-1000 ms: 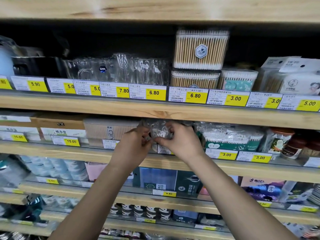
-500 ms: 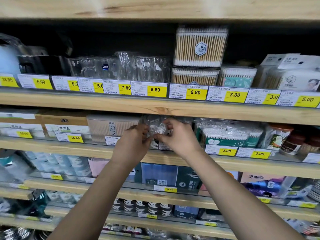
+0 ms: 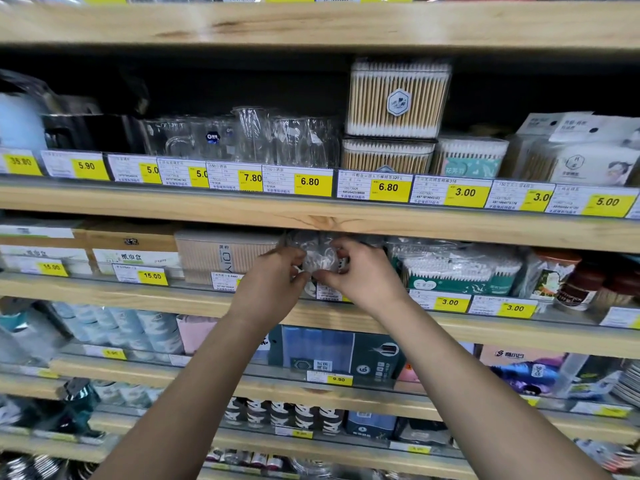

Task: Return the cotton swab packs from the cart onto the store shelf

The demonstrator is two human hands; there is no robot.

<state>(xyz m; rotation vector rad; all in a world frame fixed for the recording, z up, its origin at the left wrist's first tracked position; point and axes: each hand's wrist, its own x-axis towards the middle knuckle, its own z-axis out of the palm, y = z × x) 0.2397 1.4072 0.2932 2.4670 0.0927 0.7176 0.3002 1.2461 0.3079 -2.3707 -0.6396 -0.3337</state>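
My left hand (image 3: 273,284) and right hand (image 3: 363,277) both pinch one clear cotton swab pack (image 3: 320,259), fingers curled on its front face. The pack stands at the front edge of one wooden shelf (image 3: 138,295). Left of the pack: one beige box (image 3: 221,254). Right of the pack: one green-labelled swab bag (image 3: 457,273). Above the pack: two stacked clear swab boxes (image 3: 398,98).

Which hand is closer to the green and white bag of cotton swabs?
Right. The right hand sits just left of the green and white bag of cotton swabs; the left hand is farther left, beyond the clear plastic pack both hands hold.
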